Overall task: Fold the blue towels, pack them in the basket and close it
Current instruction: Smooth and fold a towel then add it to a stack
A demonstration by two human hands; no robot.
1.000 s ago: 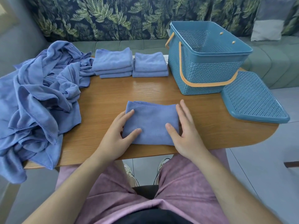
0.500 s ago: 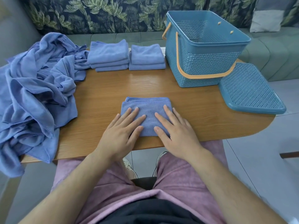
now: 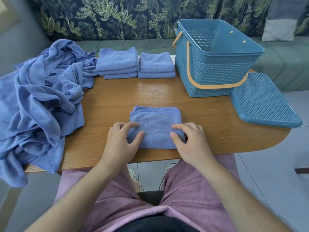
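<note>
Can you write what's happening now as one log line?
left hand, right hand grip folded towel | basket open | lid beside it

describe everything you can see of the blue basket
The teal-blue rectangular plastic basket stands upright at the far right of the wooden table, open on top, its visible interior empty. Its walls are perforated in a woven pattern under a smooth rim. An orange handle hangs down around its sides; two orange pegs show inside. The matching perforated lid lies off, beside it.
</note>
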